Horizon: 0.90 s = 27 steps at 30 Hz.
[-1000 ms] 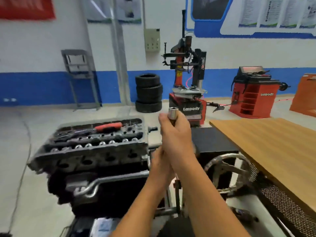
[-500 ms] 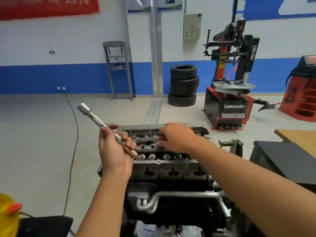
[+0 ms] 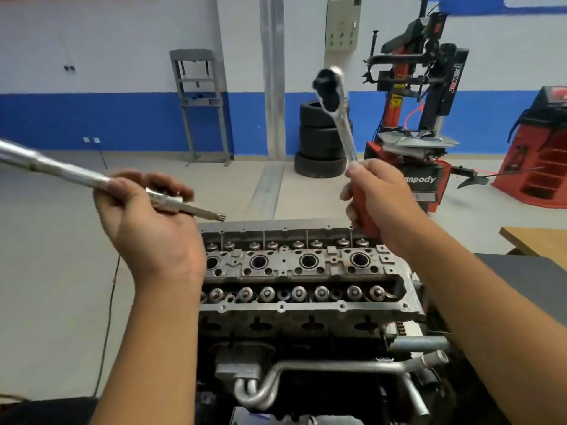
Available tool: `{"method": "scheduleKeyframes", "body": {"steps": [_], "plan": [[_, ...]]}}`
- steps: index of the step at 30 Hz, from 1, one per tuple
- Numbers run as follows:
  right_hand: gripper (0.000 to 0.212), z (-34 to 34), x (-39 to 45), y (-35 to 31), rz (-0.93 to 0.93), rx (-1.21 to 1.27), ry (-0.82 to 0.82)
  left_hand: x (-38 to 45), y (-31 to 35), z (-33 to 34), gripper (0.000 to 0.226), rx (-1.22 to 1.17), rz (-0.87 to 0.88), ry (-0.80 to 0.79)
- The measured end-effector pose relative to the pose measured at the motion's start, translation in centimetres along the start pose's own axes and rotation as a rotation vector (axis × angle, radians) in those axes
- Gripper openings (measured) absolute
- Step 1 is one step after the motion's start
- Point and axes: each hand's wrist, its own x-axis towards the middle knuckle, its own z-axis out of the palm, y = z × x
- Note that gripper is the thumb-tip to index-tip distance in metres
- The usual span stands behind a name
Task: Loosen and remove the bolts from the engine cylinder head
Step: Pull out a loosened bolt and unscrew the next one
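I have both tools in hand but not yet joined, so by my reckoning the work on the bolts has not begun. My left hand [image 3: 147, 219] is curled round the long socket extension [image 3: 92, 179], gripping it near its splined bit end, which pokes out past my thumb toward the engine; the fat socket end runs away up and to my left, out of view. My right hand [image 3: 376, 197] is wrapped round the red grip of the ratchet wrench [image 3: 339, 118], whose steel shank and blurred head stand up above my knuckles, tilted a little toward my left. The cylinder head [image 3: 300, 271] sits below and between my two fists, nearer my wrists than my tools, its top uncovered, with the row of round wells down the middle and the valve springs on either side. I cannot tell from here which of the small holes hold head bolts or whether any are out; I see no loose bolts lying on it. What is left, as I judge it, is to mate extension and ratchet, seat the bit, break each bolt loose and lift it away. For room, the air above the head is open, and the floor [image 3: 61, 271] to my left gives a free sweep. To my right a dark bench [image 3: 521, 280] and wooden tabletop [image 3: 540, 240] lie near my forearm, so a long swing that way may crowd.
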Motion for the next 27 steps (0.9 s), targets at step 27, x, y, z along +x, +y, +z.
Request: {"method": "scheduleKeyframes", "body": {"steps": [27], "plan": [[0.019, -5.7, 2.8, 2.4, 0.018, 0.201, 0.004, -2.8, -16.1, 5.5, 0.010, 0.504, -0.359, -0.606]]}}
